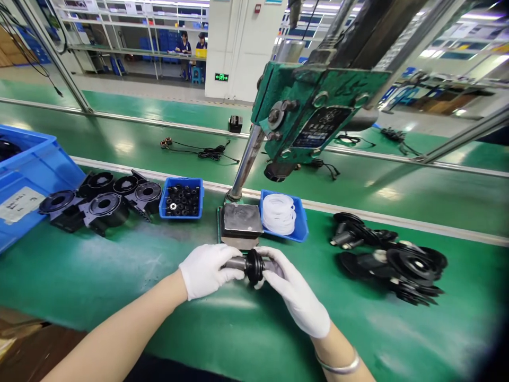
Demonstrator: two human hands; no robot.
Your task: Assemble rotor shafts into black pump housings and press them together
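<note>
Nearest the camera, two bare forearms (127,329) enter from the bottom edge, with a silver bangle (340,367) on the right wrist. From my remote position I have both white-gloved hands engaged on one workpiece (253,267), a black ribbed part with gray sections on either side. It is located crosswise over the green bench (178,329), directly on the near side of the press block (243,218); I cannot tell whether its underside touches the bench.

My left hand (204,270) pinches the left gray section between thumb and fingers. My right hand (294,292) curls around the opposite end, its fingertips against the part beside the ribs.

Behind the block, a steel column (248,159) rises to the green press head (318,111). Left of the block: a small blue tray (181,216) containing small black components, then black housings (105,212), then a large blue bin (24,185). Right of the block: a second blue tray (302,223) containing white rings (278,212). Farther right, black disc-shaped parts (413,265) lie piled.
</note>
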